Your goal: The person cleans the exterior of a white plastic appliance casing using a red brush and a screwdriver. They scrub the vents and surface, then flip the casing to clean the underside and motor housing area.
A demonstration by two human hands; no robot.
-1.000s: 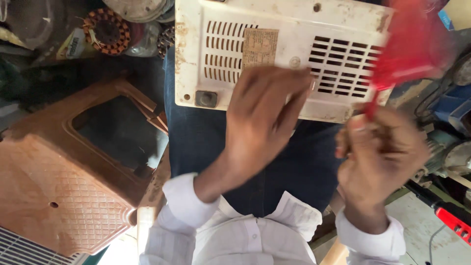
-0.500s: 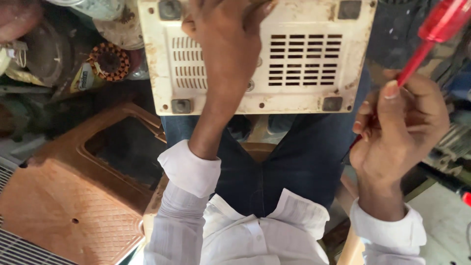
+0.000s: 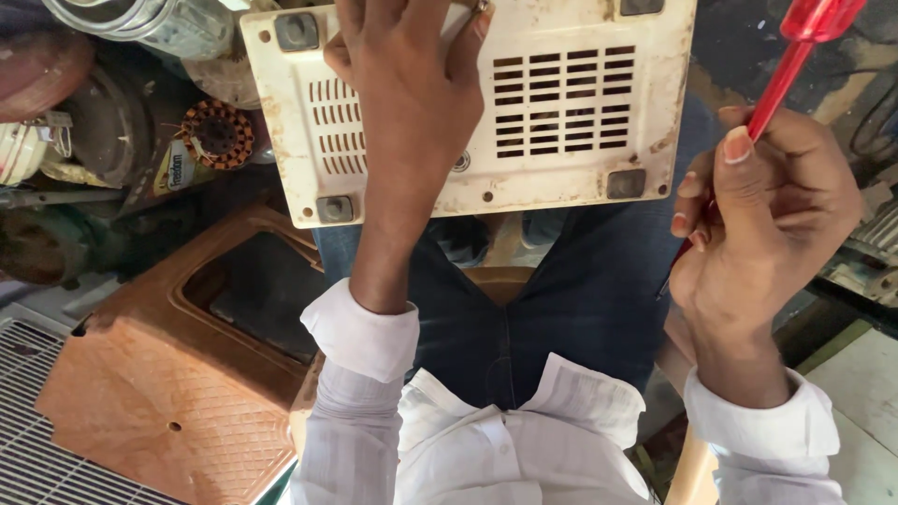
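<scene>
A cream plastic appliance base with vent slots and square feet lies underside-up across my knees. My left hand rests flat on it, fingers spread over its middle and far edge. My right hand is off the right side of the base, closed around a screwdriver with a clear red handle; the handle points up and away, and the shaft is hidden in my fist. My blue trousers and white shirt fill the lower middle.
A brown plastic stool lies on its side at lower left beside a metal grille. Motor parts, a copper-wound stator and a metal jar crowd the upper left. Dark equipment stands at right.
The appliance base has come closer and fills more of the top. My left hand slid further up over it. My right hand with the screwdriver stayed off to the right.
</scene>
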